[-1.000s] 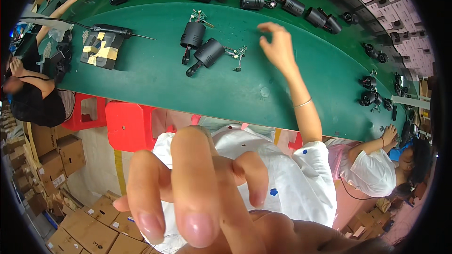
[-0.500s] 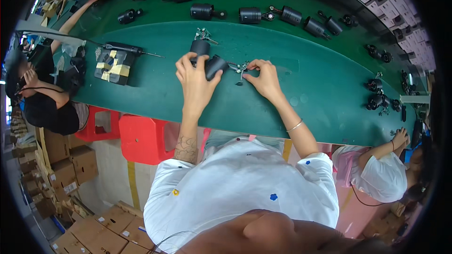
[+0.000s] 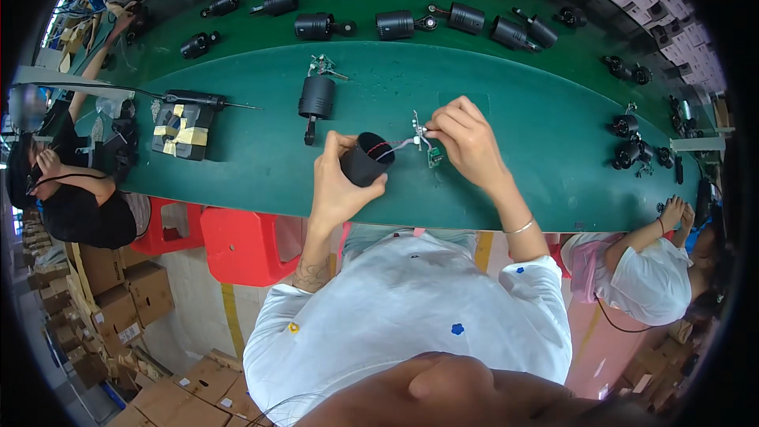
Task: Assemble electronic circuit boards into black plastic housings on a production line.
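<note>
My left hand (image 3: pixel 338 183) grips a short black cylindrical housing (image 3: pixel 365 160) lying on its side near the front edge of the green table (image 3: pixel 522 95). Thin red and white wires run from the housing's open end to the right. My right hand (image 3: pixel 468 139) pinches the far end of those wires, where a small green circuit board (image 3: pixel 434 157) hangs just above the table. A second black housing with a bracket (image 3: pixel 316 100) stands a little beyond my left hand, with a small heap of metal parts (image 3: pixel 324 67) behind it.
A black electric screwdriver lies on a block with yellow tape (image 3: pixel 183 122) at the left. Several black housings (image 3: pixel 395 25) line the back strip. One person (image 3: pixel 75 198) sits at the left, another person (image 3: pixel 644 273) at the right. Red stools (image 3: pixel 245 241) and cardboard boxes (image 3: pixel 118 285) stand below.
The hand that was close to the camera has gone down to the table. My left hand took the housing and drew it nearer; my right hand now pulls its wires to the right.
</note>
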A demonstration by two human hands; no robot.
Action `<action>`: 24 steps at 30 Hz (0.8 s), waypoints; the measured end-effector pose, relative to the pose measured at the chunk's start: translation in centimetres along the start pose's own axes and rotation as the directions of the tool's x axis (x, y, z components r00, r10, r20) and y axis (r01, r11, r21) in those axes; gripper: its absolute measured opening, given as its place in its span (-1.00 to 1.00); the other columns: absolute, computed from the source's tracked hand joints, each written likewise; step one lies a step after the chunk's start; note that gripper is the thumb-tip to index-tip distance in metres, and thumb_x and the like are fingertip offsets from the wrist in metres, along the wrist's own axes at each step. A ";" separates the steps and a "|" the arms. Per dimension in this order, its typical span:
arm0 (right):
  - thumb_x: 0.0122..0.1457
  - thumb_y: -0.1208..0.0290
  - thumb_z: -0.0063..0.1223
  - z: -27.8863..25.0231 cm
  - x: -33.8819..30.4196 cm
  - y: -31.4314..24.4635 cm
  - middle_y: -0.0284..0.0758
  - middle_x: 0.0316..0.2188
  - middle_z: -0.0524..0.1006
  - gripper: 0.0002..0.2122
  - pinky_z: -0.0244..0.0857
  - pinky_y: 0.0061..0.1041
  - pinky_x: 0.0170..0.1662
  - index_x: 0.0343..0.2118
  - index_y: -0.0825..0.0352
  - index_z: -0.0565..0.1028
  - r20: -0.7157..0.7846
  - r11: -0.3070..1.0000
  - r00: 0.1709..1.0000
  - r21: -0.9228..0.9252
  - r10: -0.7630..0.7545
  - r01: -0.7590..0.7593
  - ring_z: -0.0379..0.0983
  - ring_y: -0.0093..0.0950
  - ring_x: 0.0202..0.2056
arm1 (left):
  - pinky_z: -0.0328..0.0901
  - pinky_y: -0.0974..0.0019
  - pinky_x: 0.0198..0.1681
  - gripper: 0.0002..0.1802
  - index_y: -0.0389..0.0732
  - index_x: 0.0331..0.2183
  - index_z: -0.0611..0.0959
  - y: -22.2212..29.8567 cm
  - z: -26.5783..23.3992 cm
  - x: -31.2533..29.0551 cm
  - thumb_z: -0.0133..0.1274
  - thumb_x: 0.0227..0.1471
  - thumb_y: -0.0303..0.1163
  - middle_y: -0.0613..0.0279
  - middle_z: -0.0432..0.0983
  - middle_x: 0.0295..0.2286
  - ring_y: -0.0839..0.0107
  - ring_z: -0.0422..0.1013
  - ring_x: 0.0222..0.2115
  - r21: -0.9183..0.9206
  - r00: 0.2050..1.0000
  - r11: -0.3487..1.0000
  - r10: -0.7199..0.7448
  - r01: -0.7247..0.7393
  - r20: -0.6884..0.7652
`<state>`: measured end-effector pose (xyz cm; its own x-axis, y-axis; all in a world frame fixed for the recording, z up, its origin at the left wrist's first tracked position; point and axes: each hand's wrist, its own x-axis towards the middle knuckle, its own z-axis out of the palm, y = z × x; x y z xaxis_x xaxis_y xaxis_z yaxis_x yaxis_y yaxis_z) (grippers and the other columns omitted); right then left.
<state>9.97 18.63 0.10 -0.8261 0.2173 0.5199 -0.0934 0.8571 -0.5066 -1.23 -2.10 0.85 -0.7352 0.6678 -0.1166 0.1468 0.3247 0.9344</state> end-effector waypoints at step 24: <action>0.17 0.51 0.05 1.0 -3.2 -6.0 -0.40 -0.46 0.50 -0.93 0.20 -0.73 -0.37 -0.39 0.37 0.54 0.537 -0.314 0.719 0.843 0.442 -0.436 0.29 -0.69 -0.50 | 0.28 0.25 -0.04 -0.14 -0.27 0.00 0.37 -0.3 2.7 -2.7 0.32 -0.45 -0.38 0.07 0.47 -0.15 0.29 0.42 -0.21 -0.749 0.806 0.660 0.415 0.053 0.423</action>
<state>12.62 12.32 0.82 -0.9332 0.2846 -0.2196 -0.0788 -0.7579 -0.6476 2.52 -2.22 -0.06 -0.2518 0.9559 0.1513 -0.4379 -0.2519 0.8630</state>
